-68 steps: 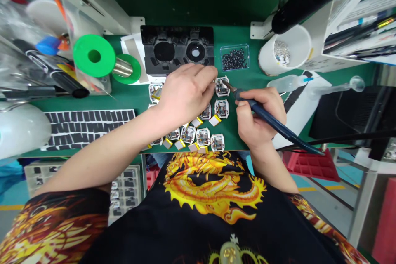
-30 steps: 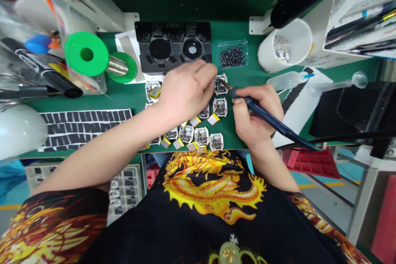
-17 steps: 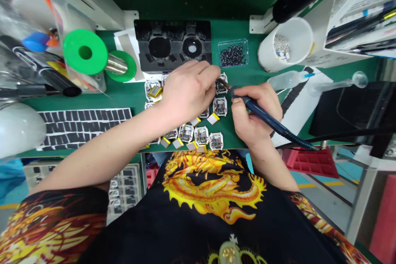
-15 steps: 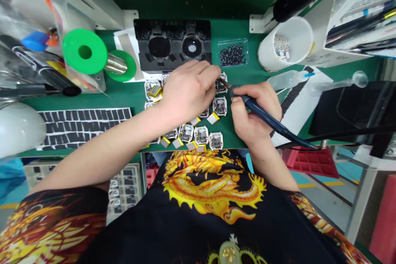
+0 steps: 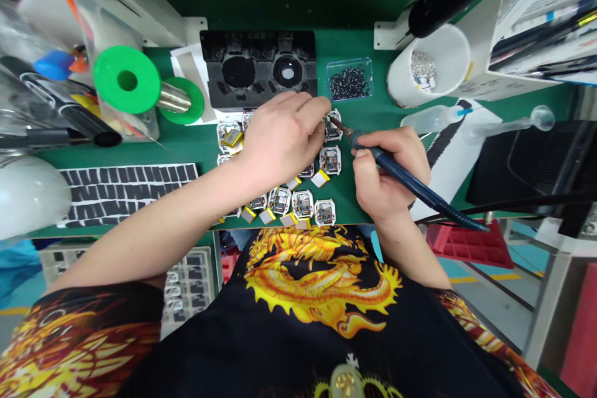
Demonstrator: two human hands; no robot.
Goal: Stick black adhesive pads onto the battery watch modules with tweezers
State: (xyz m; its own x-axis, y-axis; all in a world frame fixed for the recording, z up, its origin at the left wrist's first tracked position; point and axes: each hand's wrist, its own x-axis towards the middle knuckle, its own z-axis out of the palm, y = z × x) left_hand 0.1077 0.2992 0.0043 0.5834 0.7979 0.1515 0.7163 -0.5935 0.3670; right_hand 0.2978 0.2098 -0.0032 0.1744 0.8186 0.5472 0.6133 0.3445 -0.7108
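Note:
My right hand (image 5: 390,168) grips a soldering iron (image 5: 410,181) with a dark blue handle, its metal tip pointing up and left. That tip reaches a small white-framed watch-like device (image 5: 333,132) with a circuit board inside; whether it touches cannot be made out. Beside the same device, my left hand (image 5: 285,134) is closed, thumb and fingers together at its left edge. What those fingers pinch is hidden. More such devices (image 5: 331,160) lie under and around the left hand, with small silver-and-yellow batteries (image 5: 320,178) attached to several.
Behind the hands are a black fixture (image 5: 260,90) and a clear tray of small black parts (image 5: 349,81). A green solder spool (image 5: 140,84) stands left, above a sheet of black strips (image 5: 128,193). To the right are a white cup (image 5: 401,78) and a plastic bottle (image 5: 426,119).
My right hand has shifted slightly right with the soldering iron, and more of its metal shaft shows. The left hand stays almost still beside the device.

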